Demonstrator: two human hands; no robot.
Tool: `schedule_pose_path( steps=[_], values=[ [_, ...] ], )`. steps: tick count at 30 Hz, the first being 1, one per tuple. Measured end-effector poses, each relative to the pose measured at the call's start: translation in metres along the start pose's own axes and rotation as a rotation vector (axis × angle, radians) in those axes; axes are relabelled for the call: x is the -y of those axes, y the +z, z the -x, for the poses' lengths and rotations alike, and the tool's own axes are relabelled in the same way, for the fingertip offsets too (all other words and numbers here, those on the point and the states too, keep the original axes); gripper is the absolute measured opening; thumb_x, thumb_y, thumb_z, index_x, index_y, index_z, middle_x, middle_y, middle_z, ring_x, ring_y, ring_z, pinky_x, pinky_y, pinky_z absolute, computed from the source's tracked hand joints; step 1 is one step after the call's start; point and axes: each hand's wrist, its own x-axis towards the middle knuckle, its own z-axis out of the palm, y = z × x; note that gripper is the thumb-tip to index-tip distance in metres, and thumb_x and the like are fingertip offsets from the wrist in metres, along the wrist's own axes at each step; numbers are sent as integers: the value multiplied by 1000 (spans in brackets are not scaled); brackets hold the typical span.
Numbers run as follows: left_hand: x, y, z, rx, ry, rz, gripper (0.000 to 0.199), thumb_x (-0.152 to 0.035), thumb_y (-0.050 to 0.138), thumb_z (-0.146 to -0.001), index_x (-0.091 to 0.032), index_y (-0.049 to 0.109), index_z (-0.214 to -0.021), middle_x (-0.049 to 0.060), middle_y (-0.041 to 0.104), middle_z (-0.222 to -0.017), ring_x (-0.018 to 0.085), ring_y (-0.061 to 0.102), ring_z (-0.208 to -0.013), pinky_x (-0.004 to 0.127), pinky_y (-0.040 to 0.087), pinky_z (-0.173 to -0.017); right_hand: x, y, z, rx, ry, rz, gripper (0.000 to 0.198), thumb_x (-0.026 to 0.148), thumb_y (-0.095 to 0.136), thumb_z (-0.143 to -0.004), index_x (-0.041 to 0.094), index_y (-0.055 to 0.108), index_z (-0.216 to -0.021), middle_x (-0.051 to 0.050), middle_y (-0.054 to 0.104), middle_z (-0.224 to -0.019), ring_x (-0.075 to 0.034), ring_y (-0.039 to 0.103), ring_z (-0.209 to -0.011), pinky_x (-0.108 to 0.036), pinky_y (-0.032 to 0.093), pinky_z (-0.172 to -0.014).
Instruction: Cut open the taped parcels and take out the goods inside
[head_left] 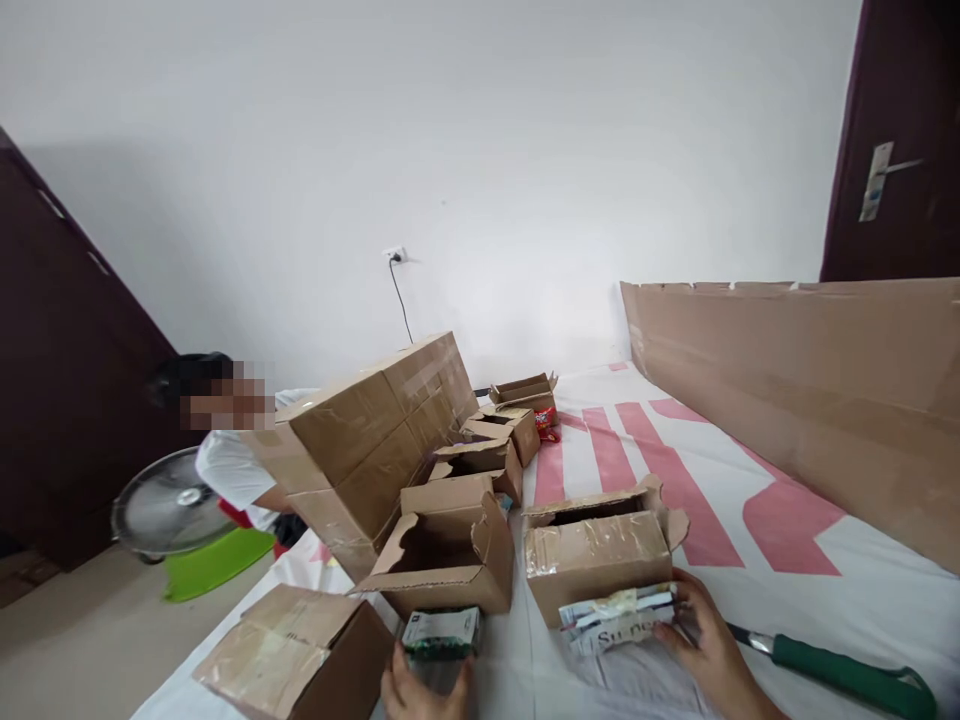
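At the bottom centre, my left hand (426, 692) has its thumb and fingers on the two sides of a small green and white packet (442, 632). An open cardboard box (450, 585) stands just behind that packet. Farther right, my right hand (709, 640) pinches the end of a flat printed packet (622, 625), whitish with dark lettering. This packet is held up against the front of a second open cardboard box (600, 560). What lies inside the boxes is hidden.
A closed carton (277, 650) stands at lower left. More open boxes (480, 465) and a red snack bag (546, 424) are behind. Tall cardboard walls flank the bed. A green-handled tool (851, 672) lies at right. Another person (232, 465) sits at left by a fan (176, 500).
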Motion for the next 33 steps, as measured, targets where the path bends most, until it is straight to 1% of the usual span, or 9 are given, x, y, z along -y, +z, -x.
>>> schedule_pose_path(
  steps=[2, 5, 7, 9, 14, 20, 23, 27, 33],
  values=[
    [9, 5, -13, 72, 12, -38, 98, -46, 65, -69, -11, 19, -147, 27, 37, -143, 46, 39, -131, 57, 40, -101, -4, 1, 0, -13, -5, 32, 35, 37, 69, -73, 24, 61, -105, -11, 59, -120, -25, 62, -104, -34, 56, -84],
    [5, 13, -22, 173, 9, -108, 88, -52, 61, -73, -14, 27, -145, 28, 33, -144, 48, 42, -128, 60, 42, -96, -8, 0, 0, -7, -10, 76, 35, 36, 69, -73, 23, 62, -105, -12, 58, -122, -27, 61, -106, -35, 56, -83],
    [-4, 16, -25, 205, 22, -151, 80, -54, 57, -77, -17, 32, -144, 26, 30, -145, 48, 42, -129, 59, 42, -96, -8, 0, 1, 7, -20, 86, 34, 35, 68, -73, 23, 62, -105, -13, 58, -122, -27, 61, -106, -34, 56, -84],
    [-15, 18, -27, 245, 15, -183, 77, -54, 55, -80, -18, 32, -144, 25, 29, -145, 46, 42, -128, 57, 43, -96, -6, 0, 1, 1, -25, 79, 35, 34, 68, -74, 23, 62, -106, -13, 59, -122, -27, 61, -107, -34, 56, -84],
    [-41, 27, -38, 360, -28, -260, 68, -47, 53, -84, -23, 33, -144, 21, 35, -146, 40, 51, -120, 51, 45, -93, 0, 2, -1, -7, 41, 27, 39, 35, 68, -73, 22, 61, -109, -12, 63, -115, -26, 65, -100, -33, 56, -82],
    [-66, 49, -53, 390, -69, -303, 63, -47, 55, -83, -28, 39, -141, 17, 36, -146, 39, 54, -110, 46, 49, -82, 1, 0, -1, 25, 93, 19, 46, 35, 68, -73, 22, 56, -115, -10, 67, -107, -24, 67, -93, -34, 57, -82],
    [-75, 62, -61, 377, -43, -297, 61, -46, 56, -82, -25, 42, -138, 17, 37, -145, 39, 53, -112, 47, 47, -87, -2, -1, 0, 59, 112, 14, 48, 33, 68, -74, 21, 53, -118, -11, 67, -108, -24, 67, -93, -33, 57, -83],
    [-81, 79, -73, 363, -6, -274, 60, -45, 56, -83, -22, 43, -137, 19, 38, -144, 39, 48, -118, 49, 41, -94, -6, 0, 2, 30, 108, -27, 49, 30, 70, -72, 21, 55, -118, -10, 68, -107, -25, 67, -95, -32, 57, -83],
    [-88, 99, -88, 371, 28, -219, 65, -41, 60, -79, -12, 45, -135, 25, 37, -145, 43, 40, -126, 53, 31, -102, -9, 1, 2, 33, 103, -15, 48, 27, 70, -72, 23, 56, -118, -7, 69, -108, -24, 68, -95, -31, 57, -83]
  ],
)
